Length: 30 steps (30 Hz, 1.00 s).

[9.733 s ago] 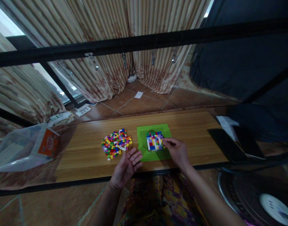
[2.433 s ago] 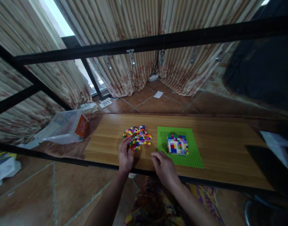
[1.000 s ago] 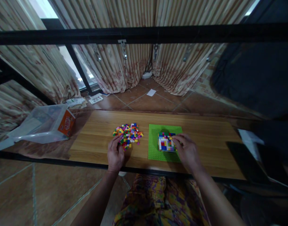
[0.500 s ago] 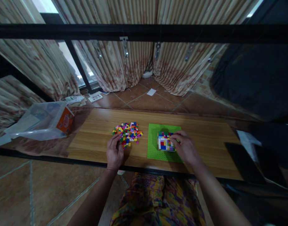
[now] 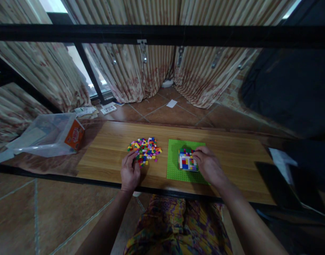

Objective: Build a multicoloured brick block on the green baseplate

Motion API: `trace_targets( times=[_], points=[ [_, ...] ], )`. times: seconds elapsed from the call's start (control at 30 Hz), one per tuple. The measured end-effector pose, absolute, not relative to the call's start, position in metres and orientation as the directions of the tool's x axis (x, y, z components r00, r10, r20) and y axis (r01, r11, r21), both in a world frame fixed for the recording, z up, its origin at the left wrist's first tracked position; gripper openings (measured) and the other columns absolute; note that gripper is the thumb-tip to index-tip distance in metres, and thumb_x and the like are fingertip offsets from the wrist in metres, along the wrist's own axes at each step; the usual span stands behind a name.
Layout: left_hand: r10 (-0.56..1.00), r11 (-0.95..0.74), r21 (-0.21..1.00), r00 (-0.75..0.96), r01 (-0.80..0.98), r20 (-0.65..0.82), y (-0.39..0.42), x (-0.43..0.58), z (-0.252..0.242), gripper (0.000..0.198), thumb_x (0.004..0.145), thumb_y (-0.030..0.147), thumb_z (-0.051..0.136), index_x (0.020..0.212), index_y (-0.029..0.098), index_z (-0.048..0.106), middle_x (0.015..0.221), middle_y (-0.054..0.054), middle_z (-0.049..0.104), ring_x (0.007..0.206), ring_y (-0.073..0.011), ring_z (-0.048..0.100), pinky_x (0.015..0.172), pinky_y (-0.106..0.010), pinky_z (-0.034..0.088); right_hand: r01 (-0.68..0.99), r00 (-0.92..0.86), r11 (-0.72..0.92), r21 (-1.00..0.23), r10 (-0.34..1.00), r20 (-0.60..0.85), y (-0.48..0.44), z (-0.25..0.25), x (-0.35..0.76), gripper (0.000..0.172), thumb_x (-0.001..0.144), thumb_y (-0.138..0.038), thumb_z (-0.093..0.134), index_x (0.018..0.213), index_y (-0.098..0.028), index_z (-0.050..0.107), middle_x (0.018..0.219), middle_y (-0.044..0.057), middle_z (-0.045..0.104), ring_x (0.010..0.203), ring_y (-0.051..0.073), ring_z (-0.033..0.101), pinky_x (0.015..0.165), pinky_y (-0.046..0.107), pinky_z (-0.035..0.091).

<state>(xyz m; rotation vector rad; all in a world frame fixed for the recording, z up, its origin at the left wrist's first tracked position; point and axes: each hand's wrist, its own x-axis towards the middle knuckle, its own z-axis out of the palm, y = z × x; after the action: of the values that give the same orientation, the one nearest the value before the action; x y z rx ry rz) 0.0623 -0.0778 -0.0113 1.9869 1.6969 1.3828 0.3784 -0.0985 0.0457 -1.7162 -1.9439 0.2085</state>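
Note:
My right hand is over the right side of a low block of small coloured toy bricks, its thumb and fingertips pinched together at the top. What they hold, if anything, is too small to make out. That block, with white, red, blue and yellow bricks on top, stands on a green studded baseplate. My left hand rests at the near left edge of a loose pile of toy bricks. Its fingers are loosely bent and apart, the tips by the bricks.
Both hands work over a wooden tabletop with a dark front edge. A clear plastic box with an orange label is at the left. Dark flat objects lie at the right end. A black bar crosses in front of the curtains.
The view has shifted slightly. My right fingertips have moved a little on the block's right side, and my left hand stays beside the pile.

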Motion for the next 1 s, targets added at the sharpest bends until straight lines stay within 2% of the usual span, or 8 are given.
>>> trace_targets(
  times=[0.2,0.43,1.0],
  points=[
    [0.851,-0.334,0.657,-0.084,0.676,0.519,-0.079,0.063,-0.009,0.027,0.089,0.018,0.047,0.109,0.018,0.065,0.12,-0.011,0.066,0.117,-0.0212,0.059,0.104,-0.043,0.048,0.861,-0.103,0.221,-0.458,0.958,0.268,-0.096,0.048,0.383,0.028,0.09,-0.029,0.044,0.079,-0.023,0.069,0.103,0.009,0.063,0.092,0.023,0.059,0.086,0.038,0.049],
    [0.856,-0.324,0.65,-0.08,0.688,0.511,-0.078,0.062,-0.012,0.027,0.089,0.02,0.048,0.11,0.019,0.065,0.12,-0.01,0.066,0.117,-0.0218,0.059,0.104,-0.044,0.047,0.794,0.032,0.167,-0.584,0.949,0.315,-0.102,0.041,0.379,0.027,0.091,-0.032,0.048,0.08,-0.021,0.07,0.099,0.007,0.062,0.091,0.021,0.061,0.087,0.038,0.05],
    [0.837,-0.338,0.637,-0.089,0.692,0.541,-0.082,0.062,-0.007,0.025,0.09,0.025,0.05,0.11,0.02,0.063,0.12,-0.011,0.065,0.117,-0.0225,0.059,0.103,-0.043,0.048,0.666,0.183,0.153,-0.73,0.915,0.359,-0.107,0.029,0.376,0.025,0.089,-0.038,0.053,0.082,-0.022,0.071,0.096,0.007,0.064,0.091,0.02,0.06,0.085,0.037,0.049]
  ],
)
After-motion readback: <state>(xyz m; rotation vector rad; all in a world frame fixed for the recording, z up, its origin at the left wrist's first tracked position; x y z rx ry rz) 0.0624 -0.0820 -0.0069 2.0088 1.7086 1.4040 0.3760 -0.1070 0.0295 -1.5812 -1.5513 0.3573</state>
